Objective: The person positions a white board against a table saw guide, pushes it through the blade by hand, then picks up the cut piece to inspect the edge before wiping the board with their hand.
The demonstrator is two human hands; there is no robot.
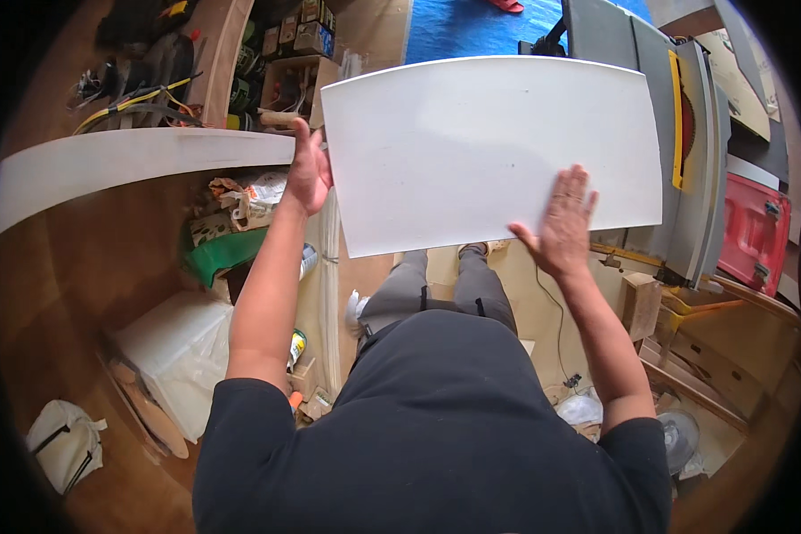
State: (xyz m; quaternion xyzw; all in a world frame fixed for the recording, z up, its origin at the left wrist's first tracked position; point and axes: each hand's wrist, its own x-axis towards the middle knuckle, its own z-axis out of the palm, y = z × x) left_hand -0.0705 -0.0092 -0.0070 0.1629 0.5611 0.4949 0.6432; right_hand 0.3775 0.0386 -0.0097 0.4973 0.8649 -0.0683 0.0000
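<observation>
A large white board (454, 133) lies level in front of me, its right part reaching over the grey table saw (654, 107). My left hand (310, 173) is at the board's left edge, thumb pointing away from me; its other fingers are partly hidden at the edge and seem to support it. On the board's near right part, my right hand (562, 227) rests flat with fingers stretched out and thumb spread. What the underside of the board touches is hidden.
A long white panel (142, 165) runs along the left. Shelves with tools and cables (142, 93) stand at the far left, beside a wooden box (298, 80). Blue tarp (454, 31) covers the far floor. A red case (749, 233) sits right, with a thin cable (556, 311) below.
</observation>
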